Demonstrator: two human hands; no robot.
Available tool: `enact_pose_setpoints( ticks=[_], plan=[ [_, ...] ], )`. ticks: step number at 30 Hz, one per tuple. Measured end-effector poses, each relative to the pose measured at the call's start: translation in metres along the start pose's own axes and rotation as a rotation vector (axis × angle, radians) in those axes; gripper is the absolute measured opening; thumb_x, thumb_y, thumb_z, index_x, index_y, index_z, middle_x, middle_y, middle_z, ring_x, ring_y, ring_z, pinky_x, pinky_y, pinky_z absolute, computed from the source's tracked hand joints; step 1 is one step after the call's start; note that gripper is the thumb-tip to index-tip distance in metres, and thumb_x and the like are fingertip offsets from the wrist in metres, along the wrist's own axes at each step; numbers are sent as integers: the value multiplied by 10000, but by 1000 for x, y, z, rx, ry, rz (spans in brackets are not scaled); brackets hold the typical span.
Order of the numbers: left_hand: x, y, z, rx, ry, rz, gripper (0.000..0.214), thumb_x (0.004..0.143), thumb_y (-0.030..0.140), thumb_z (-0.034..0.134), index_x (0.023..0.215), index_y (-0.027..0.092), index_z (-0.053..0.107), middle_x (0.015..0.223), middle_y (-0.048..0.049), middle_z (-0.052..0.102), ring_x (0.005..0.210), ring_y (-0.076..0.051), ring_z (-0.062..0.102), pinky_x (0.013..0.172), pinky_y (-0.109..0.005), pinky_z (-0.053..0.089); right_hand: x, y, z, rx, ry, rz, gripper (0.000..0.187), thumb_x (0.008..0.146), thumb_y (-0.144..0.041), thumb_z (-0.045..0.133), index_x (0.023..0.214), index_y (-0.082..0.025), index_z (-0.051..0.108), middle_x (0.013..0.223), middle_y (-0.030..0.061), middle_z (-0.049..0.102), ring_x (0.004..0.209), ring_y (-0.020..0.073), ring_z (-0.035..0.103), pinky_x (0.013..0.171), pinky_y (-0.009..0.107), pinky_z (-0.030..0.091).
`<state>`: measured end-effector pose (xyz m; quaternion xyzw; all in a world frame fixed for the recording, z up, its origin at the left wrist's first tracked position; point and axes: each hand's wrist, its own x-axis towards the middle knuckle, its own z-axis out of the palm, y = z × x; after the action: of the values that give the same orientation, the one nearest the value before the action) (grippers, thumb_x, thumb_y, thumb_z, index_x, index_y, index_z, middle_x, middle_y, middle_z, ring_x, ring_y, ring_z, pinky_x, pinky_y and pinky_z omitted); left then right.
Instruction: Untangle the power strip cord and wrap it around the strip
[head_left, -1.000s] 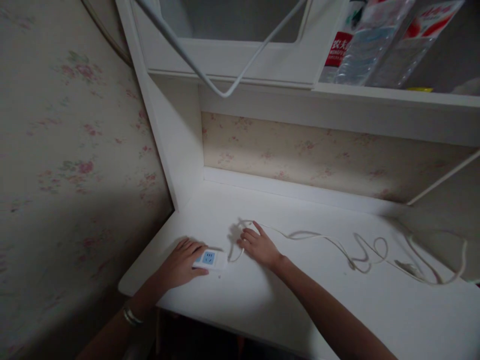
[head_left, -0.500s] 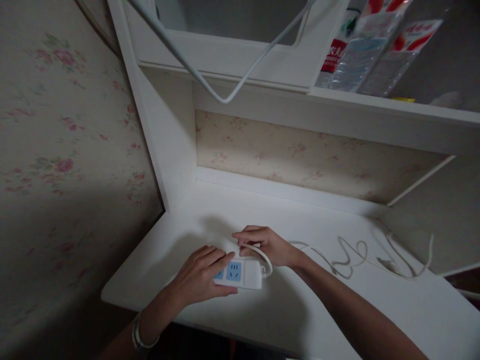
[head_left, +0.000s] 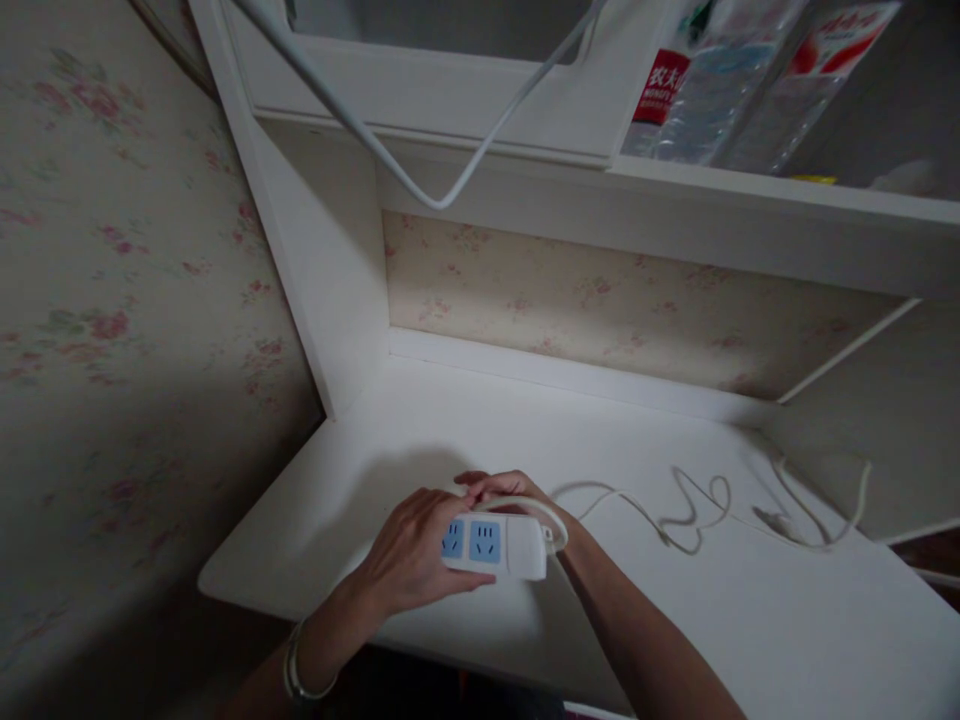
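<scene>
A white power strip (head_left: 526,548) with blue socket faces is held above the desk near its front edge. My left hand (head_left: 411,548) is closed around its left end, with the thumb along the lower side and the fingers over the top. Behind the strip, my right hand (head_left: 510,487) is closed on the white power cord (head_left: 555,515), which bends out of the strip's right end and loops back over the top. The strip and my left hand partly hide the right fingers. More of the cord trails rightward across the desk.
The white desk (head_left: 322,530) has loose cord coils (head_left: 694,510) and a plug (head_left: 776,522) on its right side. A bent white tube (head_left: 442,200) hangs in front of the upper cabinet. Plastic bottles (head_left: 712,100) stand on the upper right shelf. Floral wallpaper (head_left: 112,320) covers the left wall.
The power strip and my left hand have shifted slightly right. My right hand has moved left behind the strip, close to my left fingers, drawing the cord along the strip's top.
</scene>
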<state>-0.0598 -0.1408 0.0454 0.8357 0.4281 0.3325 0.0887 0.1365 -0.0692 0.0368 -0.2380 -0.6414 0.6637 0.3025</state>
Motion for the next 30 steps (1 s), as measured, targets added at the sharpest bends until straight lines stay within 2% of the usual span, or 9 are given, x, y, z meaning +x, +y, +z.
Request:
enact_pose_setpoints(
  ticks=[3,5,8,11,13,15,20,25,30],
  plan=[
    [2,2,1,29,-16,-11,899,629,503,757,1381,232,347,1071,-75,648,929,-244,608,830,-411,497,1,11,4,105,74,29,326,733,-518,666,785,-196,648,841,18,669,891,226,631,811,338,475],
    [3,2,-1,81,-29,21,859,674,500,727,1400,240,349,1019,-74,640,899,-236,592,819,-401,489,-4,18,5,-8,75,92,337,772,-526,603,853,-201,640,838,17,664,794,210,629,740,327,489],
    [4,0,-5,148,17,19,658,735,499,677,1306,239,480,973,-70,613,905,-231,562,819,-382,472,-18,26,9,-261,52,117,292,804,-478,574,841,-195,634,823,30,668,768,202,612,733,327,490],
    [5,-7,-9,263,28,-10,540,778,485,641,1237,219,539,941,-70,598,892,-232,544,802,-378,449,-36,23,17,-585,18,161,317,923,-395,415,817,-181,624,814,53,671,754,190,611,726,318,479],
    [7,-12,-10,367,-13,-15,512,798,461,627,1240,218,540,925,-70,597,876,-236,536,780,-382,430,-48,15,23,-884,8,163,292,954,-335,360,939,-184,610,884,66,682,776,194,627,711,305,466],
    [8,-16,-9,451,-54,-16,501,806,425,628,1253,222,530,937,-71,599,876,-242,529,771,-388,411,-58,2,27,-1140,9,152,232,950,-296,389,1017,-192,585,907,64,687,766,201,640,670,291,445],
    [11,-22,-5,545,-133,13,531,778,336,672,1269,218,509,959,-66,604,893,-249,520,772,-398,380,-72,-31,26,-1516,20,77,243,957,-292,417,827,-194,598,753,31,653,654,168,611,583,272,367],
    [13,-18,-2,560,-165,41,548,760,336,702,1259,220,508,982,-59,612,911,-247,518,781,-394,362,-72,-55,21,-1595,-16,-67,294,954,-347,453,751,-192,598,714,27,625,671,160,569,642,301,353],
    [9,-8,-2,513,-230,155,605,735,384,730,1270,239,486,1003,-36,623,913,-232,522,797,-387,354,-63,-68,14,-1395,-98,-128,305,938,-428,472,873,-189,650,797,38,652,746,155,578,706,286,373]
  ],
)
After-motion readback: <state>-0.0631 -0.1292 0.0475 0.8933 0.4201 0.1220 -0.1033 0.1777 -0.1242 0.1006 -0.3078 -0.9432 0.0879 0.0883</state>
